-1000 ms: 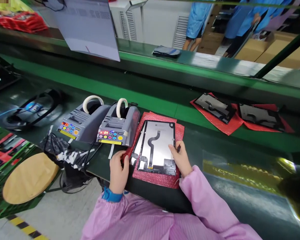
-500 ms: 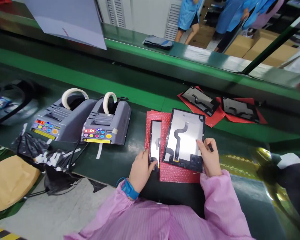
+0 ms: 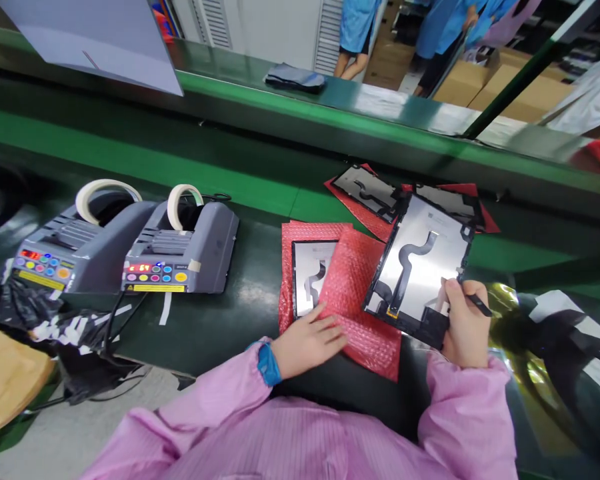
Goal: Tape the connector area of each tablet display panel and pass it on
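My right hand (image 3: 466,327) grips a tablet screen (image 3: 433,267) by its lower right edge. The screen is tilted, its silver back and dark ribbon cable facing me. A slim black tool (image 3: 479,305) pokes out of the same hand; its kind is unclear. With fingers spread, my left hand (image 3: 310,343) rests on the lower part of a red bubble-wrap sleeve (image 3: 357,280). That sleeve partly covers a second tablet screen (image 3: 304,273), which lies on another red bubble-wrap sheet (image 3: 286,293).
Two grey tape dispensers (image 3: 180,247) stand to the left. Behind the held screen, further screens (image 3: 365,187) lie on red bubble wrap. Yellow film (image 3: 505,307) is at right. A raised green ledge (image 3: 260,120) runs along the back, with a folded cloth (image 3: 295,77) on it.
My right hand has lifted the tablet screen off the red sleeve and carried it right, tilting it. My left hand has moved from the lower screen's edge onto the sleeve. The view has shifted.
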`<action>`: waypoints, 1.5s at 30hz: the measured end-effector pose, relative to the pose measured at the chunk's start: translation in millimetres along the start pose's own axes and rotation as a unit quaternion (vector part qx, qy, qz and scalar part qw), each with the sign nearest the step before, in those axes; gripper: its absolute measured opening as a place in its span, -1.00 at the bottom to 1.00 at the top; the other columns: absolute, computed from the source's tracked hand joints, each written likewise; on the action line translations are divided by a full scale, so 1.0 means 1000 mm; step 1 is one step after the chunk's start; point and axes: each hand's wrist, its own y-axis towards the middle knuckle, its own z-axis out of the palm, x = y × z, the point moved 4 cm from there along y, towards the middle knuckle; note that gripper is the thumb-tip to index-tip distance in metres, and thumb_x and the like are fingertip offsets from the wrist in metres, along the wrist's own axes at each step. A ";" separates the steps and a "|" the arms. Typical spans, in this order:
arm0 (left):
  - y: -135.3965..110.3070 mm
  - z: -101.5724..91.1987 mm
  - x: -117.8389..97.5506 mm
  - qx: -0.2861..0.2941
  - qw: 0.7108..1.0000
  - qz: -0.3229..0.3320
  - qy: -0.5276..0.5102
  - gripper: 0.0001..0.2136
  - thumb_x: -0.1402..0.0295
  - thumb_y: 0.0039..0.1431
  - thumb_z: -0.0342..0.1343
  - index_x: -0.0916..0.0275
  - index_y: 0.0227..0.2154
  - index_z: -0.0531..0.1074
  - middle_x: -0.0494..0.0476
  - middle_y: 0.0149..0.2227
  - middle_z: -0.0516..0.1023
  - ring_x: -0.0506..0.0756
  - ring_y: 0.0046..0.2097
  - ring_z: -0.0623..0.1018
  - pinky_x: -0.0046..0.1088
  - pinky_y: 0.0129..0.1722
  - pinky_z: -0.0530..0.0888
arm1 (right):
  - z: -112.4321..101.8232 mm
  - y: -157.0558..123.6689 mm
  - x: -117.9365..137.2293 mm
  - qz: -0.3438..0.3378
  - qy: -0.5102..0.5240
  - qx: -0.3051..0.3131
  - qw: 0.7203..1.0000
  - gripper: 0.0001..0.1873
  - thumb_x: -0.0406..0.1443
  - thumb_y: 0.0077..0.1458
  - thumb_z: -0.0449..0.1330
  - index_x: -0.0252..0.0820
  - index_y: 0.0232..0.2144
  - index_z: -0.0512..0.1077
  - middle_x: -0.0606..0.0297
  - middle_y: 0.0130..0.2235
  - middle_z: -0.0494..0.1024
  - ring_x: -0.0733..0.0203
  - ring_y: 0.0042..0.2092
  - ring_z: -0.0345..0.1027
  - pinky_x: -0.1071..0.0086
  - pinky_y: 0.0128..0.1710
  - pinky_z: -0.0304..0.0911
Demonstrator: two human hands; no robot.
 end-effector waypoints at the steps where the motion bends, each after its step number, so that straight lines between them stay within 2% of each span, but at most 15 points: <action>1: -0.001 -0.014 0.002 -0.022 1.000 -0.006 -0.004 -0.64 0.48 0.43 0.00 0.05 0.10 0.59 0.24 0.12 0.66 0.22 0.22 0.60 0.05 0.37 0.35 | 0.000 0.000 0.002 0.001 0.002 -0.001 1.000 -0.38 0.05 -0.15 0.51 -0.07 -0.40 0.19 0.41 -0.37 0.41 0.23 -0.27 0.37 0.35 -0.29 0.27; 4: -0.017 -0.053 0.004 -0.098 0.995 -0.014 0.026 -0.61 0.41 0.50 -0.12 0.13 0.22 0.50 0.26 0.24 0.55 0.20 0.31 0.50 0.02 0.42 0.28 | 0.004 -0.002 0.008 -0.004 0.013 0.008 1.000 -0.39 0.03 -0.14 0.52 -0.08 -0.41 0.19 0.41 -0.37 0.39 0.23 -0.26 0.36 0.36 -0.28 0.27; 6: -0.033 -0.060 0.005 -0.124 0.990 -0.009 0.061 -0.60 0.40 0.53 -0.15 0.14 0.24 0.48 0.25 0.26 0.54 0.19 0.33 0.48 0.03 0.43 0.26 | 0.013 -0.004 0.012 -0.009 0.013 0.030 0.999 -0.41 0.02 -0.09 0.50 -0.07 -0.40 0.18 0.44 -0.40 0.35 0.27 -0.32 0.32 0.37 -0.32 0.25; 9: -0.052 -0.038 0.006 -0.093 0.989 -0.028 0.109 -0.61 0.42 0.52 -0.14 0.16 0.23 0.49 0.25 0.23 0.57 0.19 0.31 0.50 -0.04 0.37 0.38 | 0.035 -0.010 0.009 0.006 0.001 0.083 0.997 -0.43 0.03 -0.03 0.46 -0.05 -0.39 0.15 0.51 -0.45 0.24 0.32 -0.42 0.19 0.40 -0.39 0.19; 14: -0.060 0.003 0.007 -0.073 0.984 -0.053 0.153 -0.67 0.44 0.47 0.00 0.20 0.15 0.55 0.28 0.11 0.66 0.25 0.24 0.58 -0.01 0.35 0.41 | 0.092 -0.025 -0.014 0.008 -0.048 0.204 0.978 -0.43 0.11 0.05 0.34 -0.04 -0.41 0.08 0.52 -0.45 0.12 0.31 -0.42 0.11 0.39 -0.36 0.14; 17: -0.070 -0.001 0.002 -0.086 0.981 -0.002 0.173 -0.68 0.47 0.45 0.03 0.18 0.15 0.54 0.23 0.06 0.69 0.18 0.13 0.66 -0.08 0.32 0.46 | 0.116 -0.034 -0.027 -0.022 -0.132 0.283 0.950 -0.45 0.16 0.07 0.25 -0.03 -0.45 0.07 0.51 -0.48 0.09 0.29 -0.45 0.07 0.37 -0.35 0.11; 20: -0.088 -0.019 -0.005 -0.106 0.979 0.050 0.167 -0.62 0.52 0.40 0.07 0.12 0.19 0.49 0.17 0.01 0.72 0.12 0.06 0.69 -0.19 0.26 0.53 | 0.118 -0.035 -0.026 -0.050 -0.232 0.310 0.921 -0.52 0.09 0.06 0.32 -0.02 -0.42 0.18 0.50 -0.53 0.20 0.24 -0.49 0.07 0.35 -0.39 0.03; 22: -0.095 -0.033 -0.006 -0.124 0.975 0.051 0.180 -0.62 0.53 0.37 0.09 0.10 0.17 0.51 0.13 -0.10 0.74 0.09 -0.05 0.72 -0.26 0.20 0.59 | 0.115 -0.024 -0.015 -0.124 -0.339 0.291 0.886 -0.64 0.03 0.16 0.28 -0.02 -0.32 0.26 0.40 -0.46 0.38 0.16 -0.43 0.22 0.34 -0.38 0.03; 25: -0.087 -0.050 -0.004 -0.163 0.965 0.019 0.206 -0.64 0.54 0.34 0.08 0.09 0.10 0.54 0.10 -0.16 0.74 0.09 -0.10 0.72 -0.26 0.16 0.60 | 0.121 0.014 -0.002 -0.246 -0.470 0.261 0.806 -0.86 -0.19 0.33 0.12 -0.08 -0.13 0.38 0.16 -0.23 0.57 0.01 -0.22 0.43 0.29 -0.30 0.13; 29: -0.056 -0.068 0.002 -0.193 0.956 0.014 0.221 -0.70 0.50 0.34 0.08 0.08 0.02 0.57 0.09 -0.14 0.74 0.14 -0.04 0.70 -0.15 0.18 0.56 | 0.163 0.081 -0.012 -0.325 -0.544 0.370 0.680 -0.54 -0.54 0.26 -0.06 -0.35 0.13 0.40 -0.22 0.03 0.58 -0.15 0.08 0.44 0.12 -0.06 0.24; 31: -0.042 -0.076 0.003 -0.205 0.953 0.011 0.225 -0.71 0.51 0.34 0.07 0.07 -0.01 0.57 0.07 -0.15 0.74 0.14 -0.05 0.69 -0.15 0.17 0.55 | 0.187 0.108 -0.018 -0.340 -0.532 0.415 0.655 -0.49 -0.59 0.22 -0.06 -0.36 0.15 0.40 -0.23 0.20 0.51 -0.12 0.26 0.34 0.08 0.11 0.21; 34: -0.031 -0.087 0.006 -0.222 0.950 -0.006 0.219 -0.71 0.53 0.33 0.06 0.08 -0.03 0.56 0.05 -0.16 0.73 0.13 -0.07 0.69 -0.19 0.14 0.54 | 0.221 0.133 -0.023 -0.343 -0.514 0.434 0.656 -0.46 -0.62 0.16 0.04 -0.31 0.15 0.41 -0.08 0.21 0.54 0.00 0.29 0.34 0.12 0.24 0.15; 39: -0.029 -0.100 0.018 -0.254 0.944 -0.057 0.203 -0.75 0.51 0.37 0.03 0.12 -0.08 0.56 0.09 -0.17 0.71 0.14 -0.08 0.68 -0.25 0.05 0.58 | 0.254 0.149 -0.019 -0.321 -0.486 0.392 0.712 -0.66 -0.50 0.25 0.16 -0.29 0.06 0.46 -0.03 -0.03 0.69 0.01 -0.01 0.57 0.24 0.00 0.33; 43: -0.032 -0.110 0.037 -0.269 0.937 -0.115 0.190 -0.80 0.40 0.40 0.04 0.12 -0.15 0.60 0.09 -0.16 0.71 0.15 -0.08 0.69 -0.28 0.01 0.62 | 0.251 0.185 0.020 -0.325 -0.423 0.331 0.779 -0.80 -0.37 0.34 0.07 -0.31 -0.04 0.40 0.02 0.08 0.64 0.12 0.09 0.53 0.33 0.00 0.30; 45: -0.034 -0.115 0.050 -0.287 0.929 -0.153 0.178 -0.79 0.32 0.41 0.04 0.12 -0.18 0.60 0.09 -0.15 0.71 0.16 -0.08 0.69 -0.27 0.01 0.63 | 0.236 0.216 0.044 -0.302 -0.364 0.294 0.830 -0.77 -0.32 0.36 -0.04 -0.31 -0.14 0.38 0.12 0.07 0.63 0.21 0.16 0.48 0.38 0.00 0.26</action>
